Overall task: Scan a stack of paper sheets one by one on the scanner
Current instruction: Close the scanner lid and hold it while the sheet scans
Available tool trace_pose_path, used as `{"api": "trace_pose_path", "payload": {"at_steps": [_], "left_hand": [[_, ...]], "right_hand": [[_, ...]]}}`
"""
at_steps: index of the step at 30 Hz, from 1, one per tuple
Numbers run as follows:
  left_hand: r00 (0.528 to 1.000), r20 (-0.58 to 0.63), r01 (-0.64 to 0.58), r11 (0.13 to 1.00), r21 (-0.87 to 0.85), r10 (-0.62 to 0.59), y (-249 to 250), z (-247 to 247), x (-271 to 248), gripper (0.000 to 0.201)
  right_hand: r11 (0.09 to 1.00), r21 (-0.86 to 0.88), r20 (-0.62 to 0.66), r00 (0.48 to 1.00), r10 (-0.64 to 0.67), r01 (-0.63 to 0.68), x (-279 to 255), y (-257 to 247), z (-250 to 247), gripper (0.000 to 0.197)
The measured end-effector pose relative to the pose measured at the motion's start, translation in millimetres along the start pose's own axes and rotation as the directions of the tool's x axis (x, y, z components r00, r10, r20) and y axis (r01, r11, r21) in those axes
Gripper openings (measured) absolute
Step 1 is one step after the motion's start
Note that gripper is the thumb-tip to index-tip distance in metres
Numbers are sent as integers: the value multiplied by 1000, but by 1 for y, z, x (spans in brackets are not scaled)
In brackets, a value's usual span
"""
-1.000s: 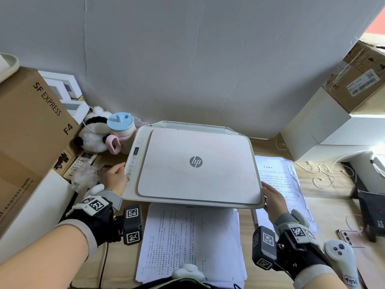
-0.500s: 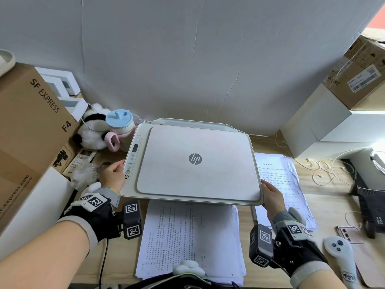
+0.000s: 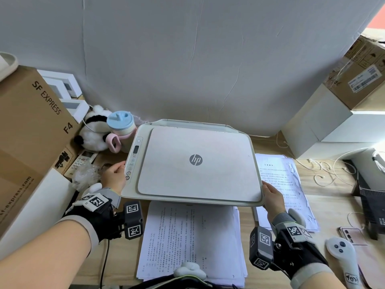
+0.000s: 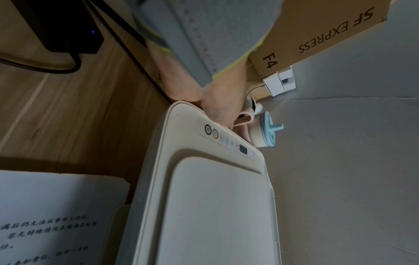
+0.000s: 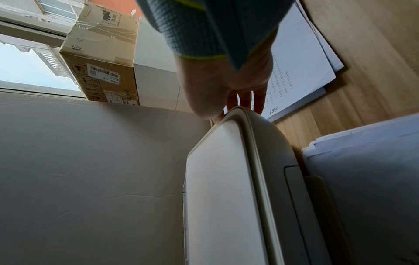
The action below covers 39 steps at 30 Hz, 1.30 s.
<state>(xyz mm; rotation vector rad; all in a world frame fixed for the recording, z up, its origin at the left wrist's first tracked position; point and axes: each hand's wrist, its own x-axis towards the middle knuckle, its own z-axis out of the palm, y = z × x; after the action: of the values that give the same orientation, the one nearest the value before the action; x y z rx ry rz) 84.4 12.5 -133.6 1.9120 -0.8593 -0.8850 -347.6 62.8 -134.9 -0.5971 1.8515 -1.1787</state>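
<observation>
A white HP scanner (image 3: 195, 163) sits on the wooden desk against the wall with its lid down. My left hand (image 3: 113, 174) grips its left edge beside the control panel (image 4: 226, 139), thumb on the rim. My right hand (image 3: 273, 197) holds the front right corner, thumb on top and fingers (image 5: 247, 100) down the side. A stack of printed sheets (image 3: 191, 236) lies in front of the scanner, partly under its front edge. A second pile of printed sheets (image 3: 279, 178) lies to the right, under my right hand.
An SF Express carton (image 3: 31, 122), a panda plush (image 3: 93, 132), a blue-lidded cup (image 3: 120, 126) and a remote (image 3: 83, 159) crowd the left. White and cardboard boxes (image 3: 325, 126) stand at the right, with cables (image 3: 325, 174), a black device (image 3: 373, 205), a phone (image 3: 352, 236) and a controller (image 3: 341, 253).
</observation>
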Motion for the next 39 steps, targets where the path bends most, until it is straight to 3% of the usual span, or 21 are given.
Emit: {"api": "trace_pose_path", "payload": {"at_steps": [39], "left_hand": [[1000,8,4,1000,-4,-4,1,-2,-3,31]], "right_hand": [[1000,-27,-20,1000,-12,11,-3,0,2,30]]}}
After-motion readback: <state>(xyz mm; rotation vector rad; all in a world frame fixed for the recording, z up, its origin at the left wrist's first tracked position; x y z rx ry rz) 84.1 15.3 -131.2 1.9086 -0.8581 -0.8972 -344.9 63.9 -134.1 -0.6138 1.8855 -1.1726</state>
